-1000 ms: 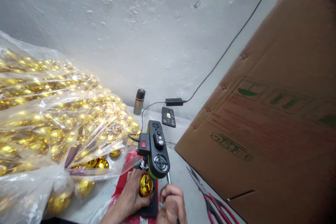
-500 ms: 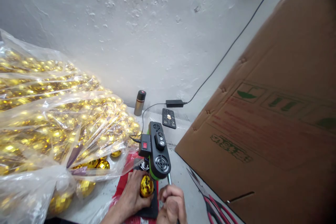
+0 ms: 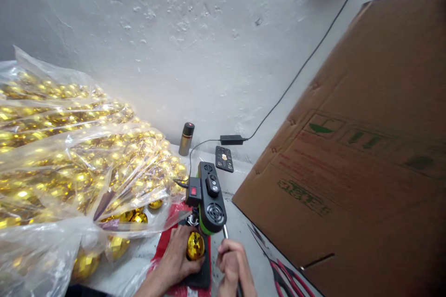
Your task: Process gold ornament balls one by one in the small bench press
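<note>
A shiny gold faceted ball (image 3: 195, 246) sits in the grip of my left hand (image 3: 177, 257), thumb below it and fingers above, over the black base (image 3: 200, 280) of a small machine. The machine's black and green head (image 3: 211, 199), with round vents, rises just above the ball. My right hand (image 3: 235, 269) is closed around a metal lever (image 3: 225, 232) at the machine's right side. Beneath the base lies a red sheet (image 3: 163, 243).
A clear plastic bag (image 3: 80, 148) full of gold balls fills the left. Behind the machine are a bottle (image 3: 186, 139), a phone (image 3: 224, 158) and a black adapter (image 3: 232, 139) on a cable. Red-handled scissors (image 3: 284, 274) lie beside a cardboard box (image 3: 348, 158) at right.
My right hand has shifted slightly right with the lever. My left hand stays on the ball. The camera view has moved a little.
</note>
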`<state>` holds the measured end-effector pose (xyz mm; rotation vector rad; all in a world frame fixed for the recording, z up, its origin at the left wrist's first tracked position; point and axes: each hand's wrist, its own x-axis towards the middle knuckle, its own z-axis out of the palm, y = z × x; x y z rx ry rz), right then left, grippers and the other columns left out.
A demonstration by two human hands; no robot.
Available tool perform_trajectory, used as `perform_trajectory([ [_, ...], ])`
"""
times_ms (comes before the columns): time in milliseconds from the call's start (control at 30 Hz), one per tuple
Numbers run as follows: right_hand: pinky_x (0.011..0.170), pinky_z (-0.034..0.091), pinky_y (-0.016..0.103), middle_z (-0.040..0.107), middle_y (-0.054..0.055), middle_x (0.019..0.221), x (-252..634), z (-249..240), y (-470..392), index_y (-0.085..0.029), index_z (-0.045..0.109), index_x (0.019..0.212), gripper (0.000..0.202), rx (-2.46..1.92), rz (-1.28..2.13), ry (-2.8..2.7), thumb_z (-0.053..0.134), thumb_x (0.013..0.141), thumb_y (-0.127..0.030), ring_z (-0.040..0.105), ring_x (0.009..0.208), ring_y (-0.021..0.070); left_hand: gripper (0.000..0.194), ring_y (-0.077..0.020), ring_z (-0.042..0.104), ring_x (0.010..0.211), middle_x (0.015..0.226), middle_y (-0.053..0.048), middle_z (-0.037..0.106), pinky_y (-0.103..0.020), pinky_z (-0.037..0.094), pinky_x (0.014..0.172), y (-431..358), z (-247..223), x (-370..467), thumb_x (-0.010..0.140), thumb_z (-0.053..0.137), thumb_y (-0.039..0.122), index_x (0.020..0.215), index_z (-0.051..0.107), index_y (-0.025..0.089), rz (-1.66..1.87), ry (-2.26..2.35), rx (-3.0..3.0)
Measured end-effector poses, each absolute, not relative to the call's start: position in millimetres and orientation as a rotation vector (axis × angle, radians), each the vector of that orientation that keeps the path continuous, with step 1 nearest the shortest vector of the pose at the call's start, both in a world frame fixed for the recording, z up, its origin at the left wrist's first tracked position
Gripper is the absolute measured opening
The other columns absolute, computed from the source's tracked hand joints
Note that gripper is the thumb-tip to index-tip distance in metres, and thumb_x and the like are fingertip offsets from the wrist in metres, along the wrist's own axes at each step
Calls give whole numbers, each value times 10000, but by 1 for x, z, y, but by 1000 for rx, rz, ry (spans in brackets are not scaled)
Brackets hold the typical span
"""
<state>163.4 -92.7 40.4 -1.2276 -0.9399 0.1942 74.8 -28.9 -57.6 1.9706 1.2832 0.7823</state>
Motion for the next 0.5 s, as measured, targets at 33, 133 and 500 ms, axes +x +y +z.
perform_trajectory([
  [33,590,322,269,493,-38,691,166,55,-92,-211,546,708,416,-1259,237,-926,484,1053,-434,395,573,111,480,-325,656,1043,1132,-110,715,-464,529,930,-30,-61,74,706,750,215,1176,656,198,798,1278,1993],
  [133,596,317,286,458,-40,638,172,88,-88,-217,535,678,475,-1258,272,-966,483,1040,-521,369,561,120,599,-338,675,1087,1213,-130,724,-457,557,939,-38,-81,63,700,806,254,1275,643,207,873,1214,2165],
  [500,583,308,299,482,-26,681,163,62,-90,-210,539,679,459,-1164,268,-930,514,1036,-497,388,557,108,393,-325,668,1222,1281,-185,727,-487,518,1064,-5,-51,1,1006,398,208,1304,648,150,955,1725,2335],
])
